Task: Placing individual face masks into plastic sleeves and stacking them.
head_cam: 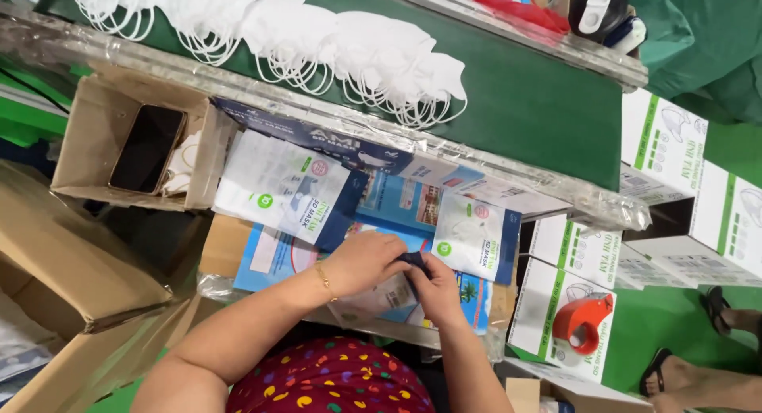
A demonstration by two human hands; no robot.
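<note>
**Both hands on a flat mask pouch at the near edge of the table**

My left hand (361, 262) and right hand (432, 290) meet over a flat pouch (373, 298), white with a dark blue strip, lying at the near edge of the table (230, 246). Both hands are closed on it: the fingers pinch the dark end between them, likely to keep the opening steady. The pouch lies flat and looks thin, half hidden under my palms.

Just beyond it, more printed pouches (278, 187) fan out in loose piles within easy reach. At the table's left end an open cardboard box (87, 135) holds a dark phone (147, 147). Past the pouches, along the far edge, white masks (357, 52) overlap in a row on a green belt (524, 103). To the right, white-and-green cartons (659, 143) are stacked, one carrying a red tape dispenser (582, 318).
</note>
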